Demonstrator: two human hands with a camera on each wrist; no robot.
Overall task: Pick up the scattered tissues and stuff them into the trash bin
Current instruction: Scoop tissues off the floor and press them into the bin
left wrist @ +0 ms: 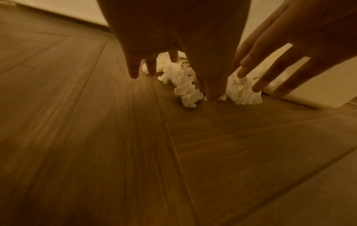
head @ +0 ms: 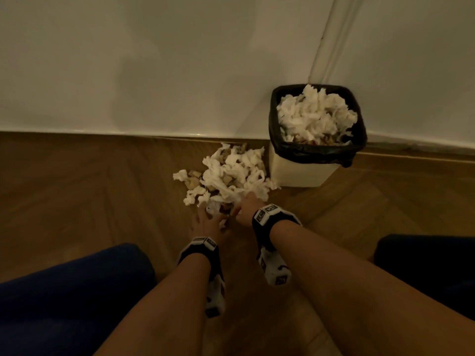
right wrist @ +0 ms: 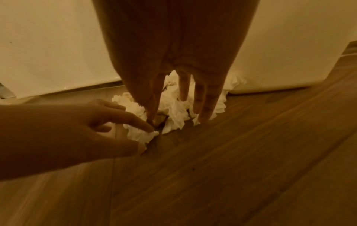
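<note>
A heap of crumpled white tissues [head: 231, 173] lies on the wooden floor beside a cream trash bin [head: 298, 173]. The bin has a black liner and is piled with tissues to its rim. My left hand [head: 212, 215] reaches into the near edge of the heap. Its index fingertip and thumb sit on either side of one wad [right wrist: 142, 135] with a gap between them. My right hand [head: 244, 202] is just to its right with straight, spread fingers [right wrist: 183, 90] pointing down into the tissues [right wrist: 173, 111]. Neither hand grips anything.
A white wall [head: 154, 73] and its skirting run behind the heap and the bin, which stands in a corner. Bare herringbone floor [head: 90, 188] extends left and in front. My knees in dark blue [head: 64, 291] frame both arms.
</note>
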